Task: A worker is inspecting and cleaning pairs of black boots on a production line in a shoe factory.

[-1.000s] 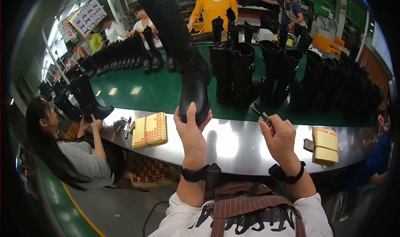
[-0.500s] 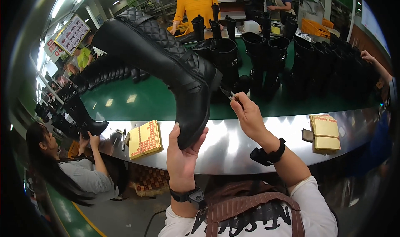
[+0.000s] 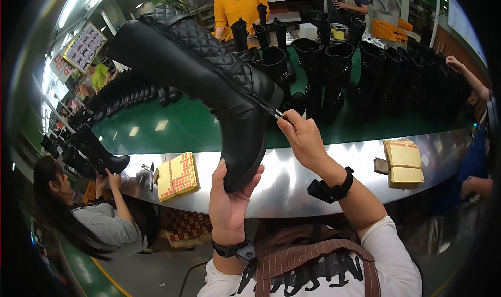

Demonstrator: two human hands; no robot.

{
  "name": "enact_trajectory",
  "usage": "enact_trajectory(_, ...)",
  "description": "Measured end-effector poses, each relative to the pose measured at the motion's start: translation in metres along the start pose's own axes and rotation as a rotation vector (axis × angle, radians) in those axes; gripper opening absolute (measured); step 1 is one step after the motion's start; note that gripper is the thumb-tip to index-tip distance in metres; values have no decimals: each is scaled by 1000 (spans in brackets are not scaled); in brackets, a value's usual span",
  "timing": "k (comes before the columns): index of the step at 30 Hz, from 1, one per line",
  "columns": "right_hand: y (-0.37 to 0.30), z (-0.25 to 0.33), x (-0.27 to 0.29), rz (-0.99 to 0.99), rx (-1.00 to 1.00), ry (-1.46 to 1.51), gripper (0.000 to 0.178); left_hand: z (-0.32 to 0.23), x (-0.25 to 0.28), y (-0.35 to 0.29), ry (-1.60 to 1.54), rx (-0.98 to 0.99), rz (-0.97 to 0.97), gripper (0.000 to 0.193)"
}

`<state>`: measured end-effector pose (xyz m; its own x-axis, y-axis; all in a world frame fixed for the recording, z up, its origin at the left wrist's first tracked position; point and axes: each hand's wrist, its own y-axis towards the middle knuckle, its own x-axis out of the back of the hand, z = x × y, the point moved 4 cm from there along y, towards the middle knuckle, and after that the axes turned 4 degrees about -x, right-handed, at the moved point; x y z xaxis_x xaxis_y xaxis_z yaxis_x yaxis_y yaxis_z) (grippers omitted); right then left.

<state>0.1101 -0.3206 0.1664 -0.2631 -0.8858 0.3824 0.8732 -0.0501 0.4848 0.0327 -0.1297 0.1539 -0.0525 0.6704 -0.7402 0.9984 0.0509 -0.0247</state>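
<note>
A tall black boot (image 3: 209, 78) with a quilted shaft and ankle straps is held up, tilted, its toe down and its shaft rising to the upper left. My left hand (image 3: 229, 198) grips it around the toe from below. In my right hand (image 3: 305, 140) are small pointed thread snips (image 3: 278, 114), pinched between thumb and fingers. Their tip meets the boot's side by the ankle strap, near the heel. Whether the blades are apart is too small to tell.
Bundles of yellow cards (image 3: 177, 176) and more yellow cards (image 3: 404, 162) lie on the metal table edge (image 3: 334, 192). Black boots (image 3: 334, 67) crowd the green surface (image 3: 198, 130) beyond. At left, a co-worker (image 3: 104, 218) handles another boot (image 3: 99, 148); a person in yellow (image 3: 240, 10) stands opposite.
My right hand has moved slightly left and up, bringing the snips' tip from beside the heel onto the boot near the ankle strap. The boot has shifted a little.
</note>
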Motion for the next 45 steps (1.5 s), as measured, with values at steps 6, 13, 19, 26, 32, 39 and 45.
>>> enact_trajectory(6, 0, -1, -3, -9, 41, -21, 34, 1, -2, -2, 2, 8, -9, 53)
enact_trajectory(13, -2, -4, -6, 3, 27, -12, 34, 1, -3, -4, -22, 22, -4, 55)
enact_trajectory(19, -2, -4, -7, 1, 11, 52, 33, 1, -3, -7, -54, 40, 7, 55)
enact_trajectory(26, -6, -1, -5, -55, 77, 22, 33, 3, -2, -7, -91, 47, 1, 56)
enact_trajectory(32, -6, 2, -4, -36, 90, 78, 34, 2, -4, -9, -69, 23, 3, 56)
enact_trajectory(39, -5, 7, -4, -25, 56, 163, 36, 2, -6, -10, -36, 15, 27, 55)
enact_trajectory(45, -4, 8, -4, -25, 25, 144, 36, 2, -8, -12, 11, -16, 28, 54)
